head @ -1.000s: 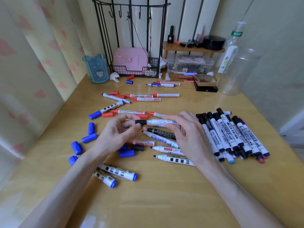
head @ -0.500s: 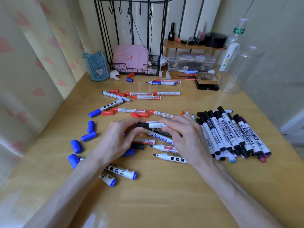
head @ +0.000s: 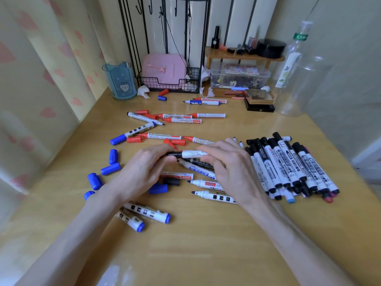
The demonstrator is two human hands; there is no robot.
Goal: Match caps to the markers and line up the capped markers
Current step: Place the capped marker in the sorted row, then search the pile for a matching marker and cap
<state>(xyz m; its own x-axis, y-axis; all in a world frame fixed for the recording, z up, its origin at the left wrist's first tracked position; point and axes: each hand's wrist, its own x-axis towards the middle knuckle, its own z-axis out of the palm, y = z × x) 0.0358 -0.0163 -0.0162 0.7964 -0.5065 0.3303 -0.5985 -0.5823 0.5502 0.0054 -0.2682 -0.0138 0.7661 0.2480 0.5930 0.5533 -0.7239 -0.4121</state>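
Tabletop [head: 195, 248], left hand [head: 142, 172] and right hand [head: 231, 172] curled on marker [head: 191, 154]

Person is showing only two hands and two forearms, all bare. Left hand [head: 142, 172] and right hand [head: 231, 170] are looking slim, with long, slender fingers and knuckles standing out a little. Fingernails are coming through too small and blurred to describe. Left forearm [head: 68, 234] and right forearm [head: 299, 234] are running uncovered from wrist to the bottom edge. The wide-angle lens is making both forearms look broader toward the lower corners.
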